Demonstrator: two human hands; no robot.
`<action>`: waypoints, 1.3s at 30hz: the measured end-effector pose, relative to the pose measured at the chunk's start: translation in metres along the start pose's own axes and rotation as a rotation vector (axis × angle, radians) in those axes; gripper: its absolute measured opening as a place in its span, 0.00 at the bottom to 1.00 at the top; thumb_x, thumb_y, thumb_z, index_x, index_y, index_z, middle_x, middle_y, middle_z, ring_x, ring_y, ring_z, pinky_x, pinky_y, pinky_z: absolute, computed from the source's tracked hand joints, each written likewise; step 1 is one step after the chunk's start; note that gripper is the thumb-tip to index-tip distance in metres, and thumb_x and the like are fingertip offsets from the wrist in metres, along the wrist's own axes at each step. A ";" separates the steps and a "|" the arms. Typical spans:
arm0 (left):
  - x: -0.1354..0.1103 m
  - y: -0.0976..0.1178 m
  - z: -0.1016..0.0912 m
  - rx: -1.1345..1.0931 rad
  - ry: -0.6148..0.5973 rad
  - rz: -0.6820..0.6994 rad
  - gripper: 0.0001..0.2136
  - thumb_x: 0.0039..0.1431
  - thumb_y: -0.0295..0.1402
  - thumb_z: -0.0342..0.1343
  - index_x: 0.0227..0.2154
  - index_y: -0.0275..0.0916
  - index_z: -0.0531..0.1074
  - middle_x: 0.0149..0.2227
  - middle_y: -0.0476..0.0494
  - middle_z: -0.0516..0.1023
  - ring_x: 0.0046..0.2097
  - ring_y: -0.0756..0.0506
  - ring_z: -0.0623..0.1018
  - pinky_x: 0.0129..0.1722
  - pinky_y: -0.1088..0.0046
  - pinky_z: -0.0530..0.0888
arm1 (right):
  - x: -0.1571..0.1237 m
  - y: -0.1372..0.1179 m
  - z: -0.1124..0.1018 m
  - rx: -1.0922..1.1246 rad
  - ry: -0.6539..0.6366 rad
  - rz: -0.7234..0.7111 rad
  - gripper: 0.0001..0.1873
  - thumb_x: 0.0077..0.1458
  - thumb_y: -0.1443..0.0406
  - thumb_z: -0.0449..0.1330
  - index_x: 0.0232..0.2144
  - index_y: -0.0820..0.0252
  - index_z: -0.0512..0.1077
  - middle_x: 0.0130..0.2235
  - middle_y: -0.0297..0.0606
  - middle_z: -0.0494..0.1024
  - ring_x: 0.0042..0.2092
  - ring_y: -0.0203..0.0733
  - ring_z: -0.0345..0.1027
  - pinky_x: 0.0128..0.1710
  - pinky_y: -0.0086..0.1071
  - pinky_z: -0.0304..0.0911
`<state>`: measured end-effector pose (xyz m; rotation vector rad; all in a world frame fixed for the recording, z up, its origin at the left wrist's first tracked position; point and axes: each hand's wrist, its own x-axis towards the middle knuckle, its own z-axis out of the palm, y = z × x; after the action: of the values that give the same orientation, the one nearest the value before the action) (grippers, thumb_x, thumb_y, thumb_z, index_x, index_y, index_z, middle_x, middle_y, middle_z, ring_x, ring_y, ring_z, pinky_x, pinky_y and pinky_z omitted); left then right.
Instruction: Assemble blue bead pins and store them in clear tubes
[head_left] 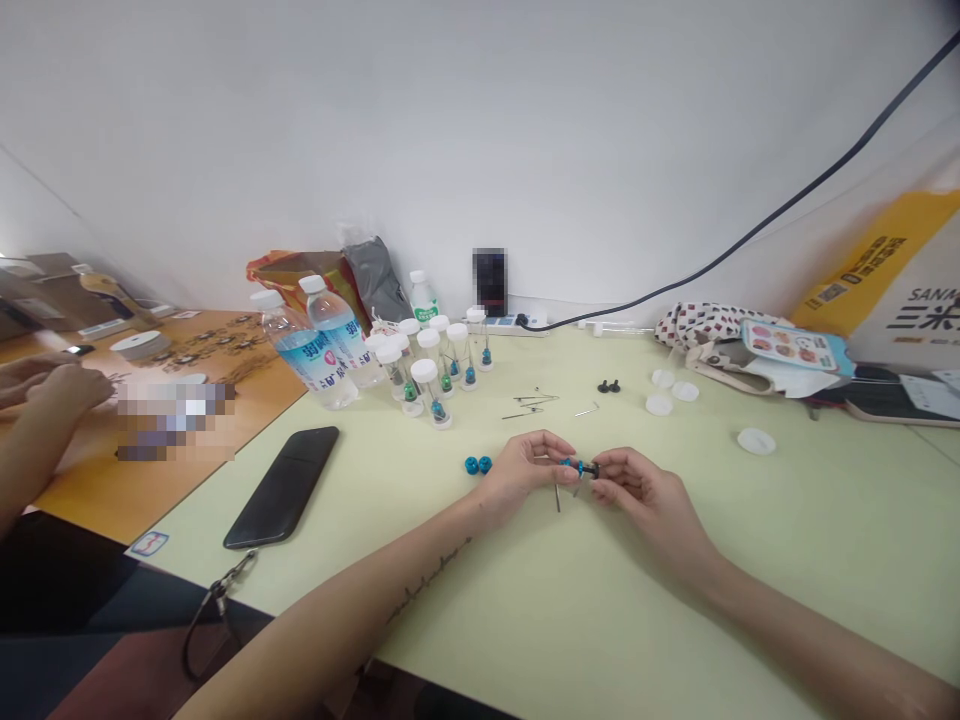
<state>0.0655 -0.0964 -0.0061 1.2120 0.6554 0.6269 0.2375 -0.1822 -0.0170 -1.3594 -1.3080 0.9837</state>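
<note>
By the left hand point(523, 468) (gripping one assembly point(582, 469)) lie two blue pieces point(485, 464).

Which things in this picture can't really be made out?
All in the head view:
Blue-and-black part: partly hidden by the left hand and right hand.
Dark upright object: pixelated.
Co-worker's arm: cut off by the left edge.
Printed bag: lettering cut off by the right edge.

Clear, white-capped plastic tubes point(428, 346) are blocking back-left; flat pale-green tabletop point(825, 530) is leaving passage beside the bare right hand point(651, 492).
</note>
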 end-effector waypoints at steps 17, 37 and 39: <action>0.000 0.000 0.000 -0.019 0.000 0.001 0.17 0.39 0.31 0.66 0.34 0.35 0.70 0.34 0.44 0.73 0.36 0.49 0.75 0.41 0.68 0.69 | 0.000 -0.002 0.000 0.003 -0.009 -0.002 0.15 0.52 0.57 0.58 0.41 0.57 0.68 0.33 0.37 0.76 0.33 0.40 0.71 0.36 0.35 0.68; 0.000 -0.001 -0.001 0.015 -0.009 0.002 0.16 0.39 0.31 0.66 0.34 0.35 0.71 0.34 0.44 0.73 0.35 0.49 0.75 0.39 0.70 0.69 | -0.001 0.001 -0.001 -0.029 -0.025 0.006 0.10 0.55 0.58 0.56 0.38 0.56 0.69 0.37 0.36 0.76 0.38 0.39 0.71 0.38 0.32 0.66; 0.000 -0.001 -0.001 0.018 -0.008 0.001 0.17 0.39 0.32 0.67 0.33 0.35 0.71 0.34 0.44 0.73 0.35 0.49 0.74 0.38 0.70 0.69 | -0.001 -0.001 -0.001 -0.043 -0.027 0.015 0.10 0.55 0.58 0.56 0.37 0.56 0.69 0.36 0.36 0.76 0.37 0.39 0.71 0.38 0.32 0.66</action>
<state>0.0645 -0.0956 -0.0070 1.2309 0.6544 0.6182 0.2384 -0.1836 -0.0159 -1.3945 -1.3476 0.9924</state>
